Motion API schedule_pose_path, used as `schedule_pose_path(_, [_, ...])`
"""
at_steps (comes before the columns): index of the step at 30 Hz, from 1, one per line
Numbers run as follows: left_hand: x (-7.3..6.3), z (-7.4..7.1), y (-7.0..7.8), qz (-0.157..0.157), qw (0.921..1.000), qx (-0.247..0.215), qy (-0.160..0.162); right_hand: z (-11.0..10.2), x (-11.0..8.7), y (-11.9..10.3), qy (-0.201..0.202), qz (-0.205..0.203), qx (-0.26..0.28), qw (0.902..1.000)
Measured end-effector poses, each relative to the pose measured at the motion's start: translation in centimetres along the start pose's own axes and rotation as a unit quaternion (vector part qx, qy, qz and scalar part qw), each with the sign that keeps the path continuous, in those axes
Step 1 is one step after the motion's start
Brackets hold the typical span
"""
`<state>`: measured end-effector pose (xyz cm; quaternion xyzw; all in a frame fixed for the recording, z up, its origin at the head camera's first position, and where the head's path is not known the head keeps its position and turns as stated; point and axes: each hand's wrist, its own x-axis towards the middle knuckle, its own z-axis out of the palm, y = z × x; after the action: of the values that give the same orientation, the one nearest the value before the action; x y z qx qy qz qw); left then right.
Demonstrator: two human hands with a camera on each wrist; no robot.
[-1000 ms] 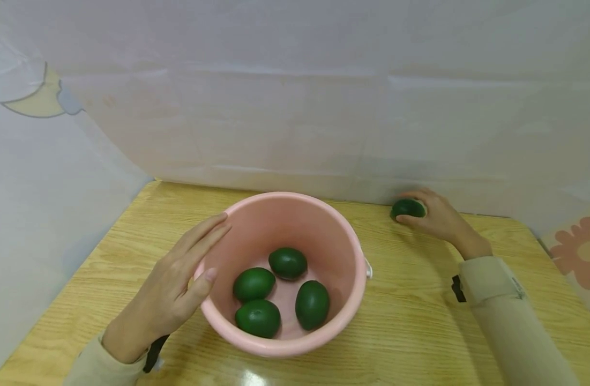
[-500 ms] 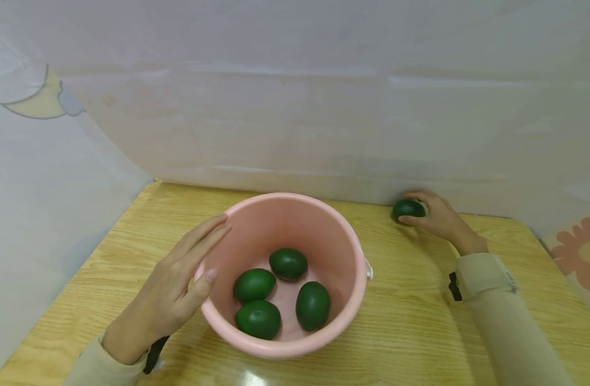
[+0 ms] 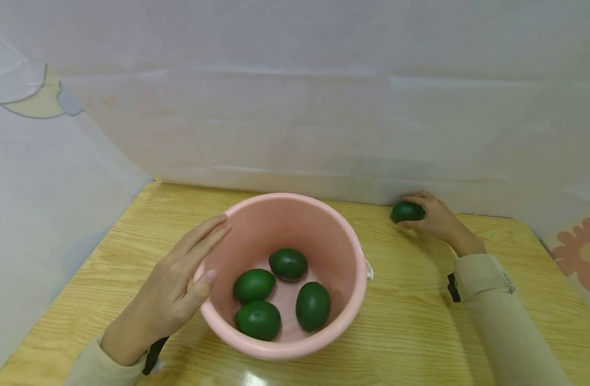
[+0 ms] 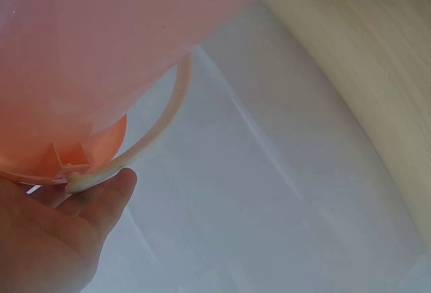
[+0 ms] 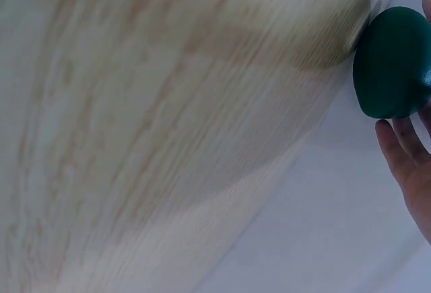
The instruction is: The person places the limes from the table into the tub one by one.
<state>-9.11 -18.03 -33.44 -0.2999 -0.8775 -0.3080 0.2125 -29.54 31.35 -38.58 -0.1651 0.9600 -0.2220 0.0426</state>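
Note:
A pink bucket [image 3: 345, 316] stands in the middle of the wooden table. Several dark green avocados [image 3: 312, 306] lie on its bottom. My left hand [image 3: 171, 287] rests against the bucket's left rim with its fingers extended; in the left wrist view the fingertips touch the rim beside the pale handle [image 4: 176, 98]. Far to the right, at the table's back edge, my right hand [image 3: 437, 217] holds another avocado [image 3: 407, 212] between thumb and fingers. The right wrist view shows this avocado [image 5: 390, 64] close over the wood grain, with fingertips at its lower side.
A pale sheet [image 3: 295, 118] hangs right behind the table's back edge. Bare table surface [image 3: 401, 332] lies between the bucket and the right forearm. A white handle joint [image 3: 369, 269] sticks out from the bucket's right side.
My right forearm has shifted slightly left, and the fingers have adjusted a little on the avocado, which stays at nearly the same spot. The left hand and bucket have not moved.

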Motion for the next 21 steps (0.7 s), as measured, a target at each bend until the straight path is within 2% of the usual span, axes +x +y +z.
schedule_pose_path(11, [-0.07,-0.01,0.0,0.001,1.0,0.003,0.005,0.37,-0.32,0.0,0.004,-0.003,0.052,0.9986])
schedule_pose_path(21, [0.02,0.08,-0.08,0.01,0.9999,0.001,0.007,0.53,-0.47,-0.02,-0.02,-0.007,0.054,0.9983])
